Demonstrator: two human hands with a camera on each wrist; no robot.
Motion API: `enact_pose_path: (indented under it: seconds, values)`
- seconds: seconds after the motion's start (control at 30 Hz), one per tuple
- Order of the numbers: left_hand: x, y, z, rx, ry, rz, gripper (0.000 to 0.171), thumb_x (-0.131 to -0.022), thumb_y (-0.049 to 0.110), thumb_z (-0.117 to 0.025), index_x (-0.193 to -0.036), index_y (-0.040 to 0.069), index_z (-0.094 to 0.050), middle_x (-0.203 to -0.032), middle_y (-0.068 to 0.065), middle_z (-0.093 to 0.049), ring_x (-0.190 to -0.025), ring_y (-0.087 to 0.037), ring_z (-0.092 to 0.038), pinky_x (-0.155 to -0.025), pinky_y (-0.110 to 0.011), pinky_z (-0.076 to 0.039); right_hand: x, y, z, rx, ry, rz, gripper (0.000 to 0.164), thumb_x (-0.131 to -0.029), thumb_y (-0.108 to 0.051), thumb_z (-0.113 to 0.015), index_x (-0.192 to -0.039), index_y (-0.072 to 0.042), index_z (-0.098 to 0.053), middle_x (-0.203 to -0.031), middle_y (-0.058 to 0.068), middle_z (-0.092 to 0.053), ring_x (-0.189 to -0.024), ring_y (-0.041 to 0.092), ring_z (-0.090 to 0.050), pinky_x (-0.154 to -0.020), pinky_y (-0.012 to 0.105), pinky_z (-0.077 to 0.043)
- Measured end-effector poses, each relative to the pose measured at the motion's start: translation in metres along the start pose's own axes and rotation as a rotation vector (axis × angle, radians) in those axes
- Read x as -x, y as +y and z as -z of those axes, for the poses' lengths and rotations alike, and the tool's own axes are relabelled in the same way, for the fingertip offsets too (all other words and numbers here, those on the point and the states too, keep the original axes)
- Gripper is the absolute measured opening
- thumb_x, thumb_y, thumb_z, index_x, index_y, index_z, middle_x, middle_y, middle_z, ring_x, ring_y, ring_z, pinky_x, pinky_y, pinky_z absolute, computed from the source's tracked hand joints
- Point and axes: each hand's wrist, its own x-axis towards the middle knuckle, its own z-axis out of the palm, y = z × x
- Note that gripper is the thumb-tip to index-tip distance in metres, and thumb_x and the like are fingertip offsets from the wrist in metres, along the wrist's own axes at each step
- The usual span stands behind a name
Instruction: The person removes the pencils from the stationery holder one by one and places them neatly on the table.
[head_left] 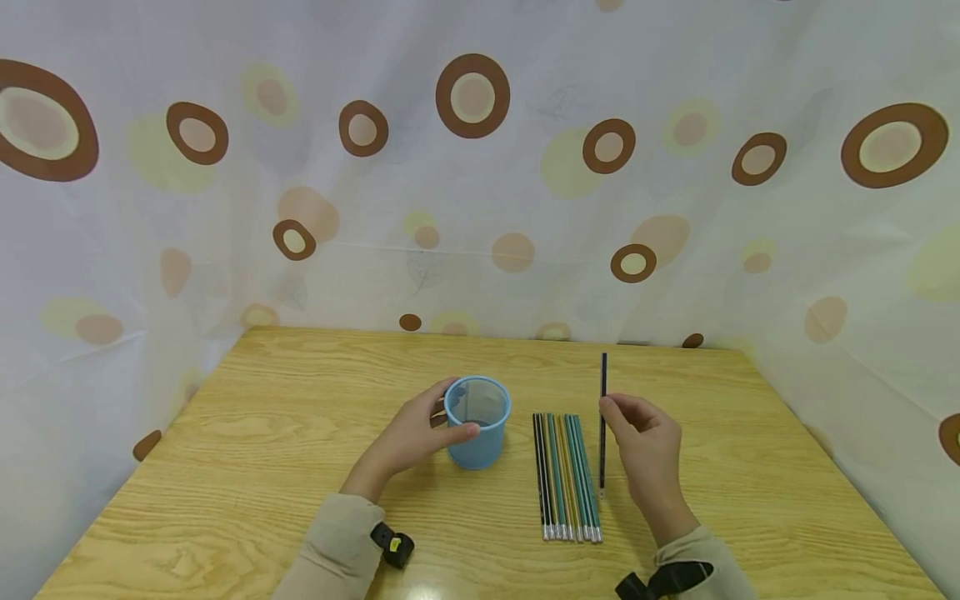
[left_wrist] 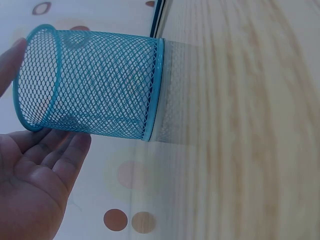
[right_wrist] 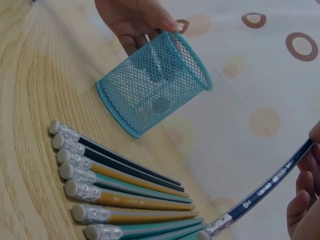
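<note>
A light blue mesh pencil cup point(head_left: 477, 446) stands upright on the wooden table, its opening facing up and no pencils in it. My left hand point(head_left: 411, 435) holds it near the rim, thumb in front and fingers behind. To the right, my right hand point(head_left: 651, 450) pinches a dark blue pencil point(right_wrist: 267, 187) between thumb and fingers, with its white eraser end pointing down toward me. Between the cup and this pencil lies a row of pencils point(head_left: 567, 479), black, green and yellow, side by side with their erasers toward me.
The wooden table point(head_left: 255, 450) reaches back to a white cloth point(head_left: 480, 208) with brown, yellow and pink circles, which hangs behind it and along both sides. A dark camera band point(head_left: 393, 544) sits on each sleeve.
</note>
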Motion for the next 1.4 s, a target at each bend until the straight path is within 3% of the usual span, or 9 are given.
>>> enact_pose_path:
  seconds: [0.67,0.97,1.4]
  values:
    - [0.0,-0.001,0.001,-0.003,-0.023,-0.001,0.081,-0.091,0.021,-0.075,-0.154,0.0,-0.028,-0.151,-0.022,-0.039,-0.137,-0.042,-0.037,-0.11,-0.052,-0.036,-0.003,0.015,0.004,0.088,0.004,-0.13,0.04,-0.092,-0.033,-0.072,-0.109,0.002,-0.072,-0.094,-0.003,-0.07,-0.09,0.013,-0.06,-0.075,0.02,-0.051]
    - [-0.014,-0.033,-0.001,-0.003,-0.013,-0.006,0.083,-0.09,0.026,-0.076,-0.155,0.007,-0.028,-0.151,-0.016,-0.04,-0.138,-0.038,-0.038,-0.11,-0.052,-0.037,-0.005,0.019,0.006,0.162,-0.017,-0.169,0.04,-0.092,-0.035,-0.071,-0.11,0.001,-0.073,-0.101,0.004,-0.069,-0.093,0.013,-0.059,-0.076,0.02,-0.051]
    - [-0.014,-0.037,0.0,-0.038,-0.005,-0.012,0.085,-0.087,0.04,-0.076,-0.155,0.014,-0.032,-0.148,-0.007,-0.044,-0.137,-0.031,-0.042,-0.109,-0.046,-0.039,-0.007,0.027,0.007,0.252,-0.092,-0.217,0.04,-0.093,-0.035,-0.07,-0.111,0.001,-0.072,-0.108,0.011,-0.069,-0.096,0.016,-0.06,-0.075,0.02,-0.051]
